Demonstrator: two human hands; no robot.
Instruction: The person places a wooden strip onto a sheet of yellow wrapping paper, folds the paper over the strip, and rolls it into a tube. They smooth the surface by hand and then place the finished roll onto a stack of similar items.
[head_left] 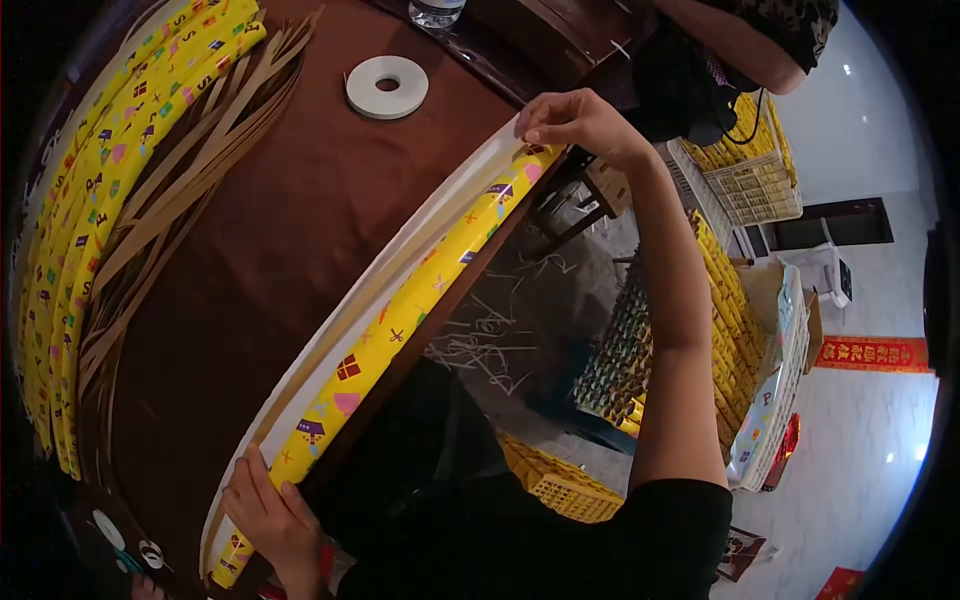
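Note:
A long yellow roll of patterned wrapping paper lies slantwise along the table edge, with its white inner side turned up along one side. A narrow brown paper strip runs lengthwise on that white side. My left hand is closed over the near end of the roll, its fingertips pressing on the strip and white paper. At the far end, my right hand has thumb and forefinger pinched at the paper's edge; the exact grip is partly hidden. A roll of white tape lies flat beyond the paper.
Yellow patterned sheets and loose brown strips are piled on the left of the brown table. Scissors lie lower left. Another person's arm is at the top. Crates of yellow rolls stand right.

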